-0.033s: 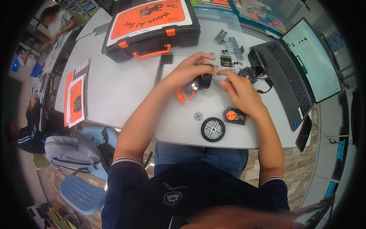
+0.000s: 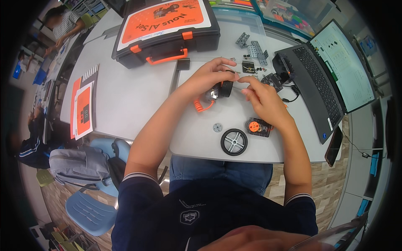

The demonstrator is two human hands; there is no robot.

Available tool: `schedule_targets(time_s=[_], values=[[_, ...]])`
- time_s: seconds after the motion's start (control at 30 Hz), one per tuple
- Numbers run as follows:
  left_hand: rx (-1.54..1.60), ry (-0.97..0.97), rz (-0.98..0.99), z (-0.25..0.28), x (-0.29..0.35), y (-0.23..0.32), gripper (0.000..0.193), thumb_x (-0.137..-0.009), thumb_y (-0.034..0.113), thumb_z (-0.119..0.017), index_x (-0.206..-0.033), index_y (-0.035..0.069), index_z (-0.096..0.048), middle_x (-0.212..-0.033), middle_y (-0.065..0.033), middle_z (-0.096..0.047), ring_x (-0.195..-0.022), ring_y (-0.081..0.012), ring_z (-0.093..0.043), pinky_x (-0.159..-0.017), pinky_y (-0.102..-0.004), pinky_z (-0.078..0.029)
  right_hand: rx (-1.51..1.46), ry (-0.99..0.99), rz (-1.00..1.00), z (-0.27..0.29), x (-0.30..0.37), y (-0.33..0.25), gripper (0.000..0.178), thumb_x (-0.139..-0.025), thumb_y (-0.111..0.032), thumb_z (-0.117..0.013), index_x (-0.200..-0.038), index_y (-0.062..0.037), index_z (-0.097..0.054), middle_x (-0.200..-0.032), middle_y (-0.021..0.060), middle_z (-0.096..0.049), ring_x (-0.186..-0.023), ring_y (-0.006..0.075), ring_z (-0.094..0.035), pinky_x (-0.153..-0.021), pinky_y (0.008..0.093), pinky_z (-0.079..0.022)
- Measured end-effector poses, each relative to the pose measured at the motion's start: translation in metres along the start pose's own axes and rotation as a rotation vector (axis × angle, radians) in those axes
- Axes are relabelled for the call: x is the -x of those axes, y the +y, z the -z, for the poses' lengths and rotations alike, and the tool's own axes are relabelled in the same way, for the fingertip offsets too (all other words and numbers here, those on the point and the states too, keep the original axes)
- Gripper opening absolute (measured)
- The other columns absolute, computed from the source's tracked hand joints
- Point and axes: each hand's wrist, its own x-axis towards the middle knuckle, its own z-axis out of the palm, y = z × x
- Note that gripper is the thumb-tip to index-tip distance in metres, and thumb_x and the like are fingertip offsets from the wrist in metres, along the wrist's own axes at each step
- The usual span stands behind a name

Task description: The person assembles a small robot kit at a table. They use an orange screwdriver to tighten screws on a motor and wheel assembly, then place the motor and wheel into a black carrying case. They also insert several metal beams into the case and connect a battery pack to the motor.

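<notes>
My left hand (image 2: pixel 209 77) is closed around a black motor-like part (image 2: pixel 226 88), with an orange coiled cable (image 2: pixel 204 106) trailing from below it. Fingers and palm cover much of that part. My right hand (image 2: pixel 266 100) reaches in from the right, thumb and index finger close to the left fingertips; whether it pinches a small piece is not clear. Nearer me lie a wheel with a black tyre and grey spokes (image 2: pixel 233 142), a small grey disc (image 2: pixel 217 127) and a black motor block with an orange hub (image 2: pixel 258 126).
A black case with orange latches (image 2: pixel 166 58) stands at the back. Grey perforated brackets (image 2: pixel 256 52) and small hardware lie beyond my hands. An open laptop (image 2: pixel 310 79) fills the right side, with a phone (image 2: pixel 333 146) at the edge. Booklets (image 2: pixel 83 108) lie left.
</notes>
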Motion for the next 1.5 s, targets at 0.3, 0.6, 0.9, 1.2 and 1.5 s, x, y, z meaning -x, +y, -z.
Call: schedule_targets(time_s=[0.3, 0.6, 0.9, 1.2, 1.5], values=[[-0.115, 0.013, -0.064, -0.002, 0.001, 0.001, 0.063, -0.081, 0.024, -0.076, -0.136, 0.003, -0.054, -0.115, -0.0081, -0.067, -0.087, -0.0094, -0.062, -0.079, -0.0236, -0.049, -0.202, -0.098, -0.130, 0.005, -0.002, 0.002, 0.024, -0.100, -0.015, -0.060, -0.124, -0.0100, -0.058, -0.068, 0.0052, -0.063, -0.061, 0.0144, -0.053, -0.063, 0.0313, -0.043], [-0.195, 0.032, -0.104, -0.005, 0.005, 0.005, 0.065, -0.077, 0.022, -0.078, -0.134, 0.004, -0.055, -0.114, -0.0071, -0.068, -0.071, -0.0066, -0.055, -0.070, -0.0233, -0.048, -0.210, -0.117, -0.136, 0.006, -0.002, 0.003, 0.025, -0.100, -0.015, -0.060, -0.123, -0.0086, -0.057, -0.068, 0.0055, -0.064, -0.063, 0.0145, -0.056, -0.064, 0.0316, -0.043], [-0.203, 0.041, -0.074, -0.004, 0.007, 0.007, 0.067, -0.077, 0.024, -0.078, -0.135, 0.003, -0.054, -0.114, -0.0084, -0.068, -0.076, -0.0093, -0.058, -0.072, -0.0253, -0.049, -0.177, -0.102, -0.100, 0.005, -0.002, -0.001, 0.026, -0.098, -0.013, -0.062, -0.123, -0.0085, -0.057, -0.073, 0.0093, -0.067, -0.066, 0.0196, -0.064, -0.066, 0.0334, -0.048], [0.018, 0.057, 0.149, -0.003, 0.009, 0.014, 0.054, -0.088, 0.023, -0.071, -0.134, 0.002, -0.053, -0.113, -0.0105, -0.069, -0.100, -0.0151, -0.067, -0.084, -0.0285, -0.055, 0.250, 0.176, 0.296, -0.003, 0.001, -0.001, 0.028, -0.092, -0.012, -0.068, -0.119, -0.0081, -0.062, -0.082, 0.0134, -0.068, -0.076, 0.0334, -0.067, -0.068, 0.0419, -0.051], [0.094, 0.069, 0.239, -0.006, 0.011, 0.018, 0.051, -0.089, 0.023, -0.069, -0.133, 0.001, -0.055, -0.111, -0.0100, -0.069, -0.094, -0.0161, -0.069, -0.073, -0.0319, -0.062, 0.277, 0.197, 0.360, 0.000, 0.004, -0.001, 0.029, -0.086, -0.010, -0.073, -0.113, -0.0074, -0.066, -0.078, 0.0094, -0.065, -0.077, 0.0287, -0.063, -0.066, 0.0415, -0.050]])
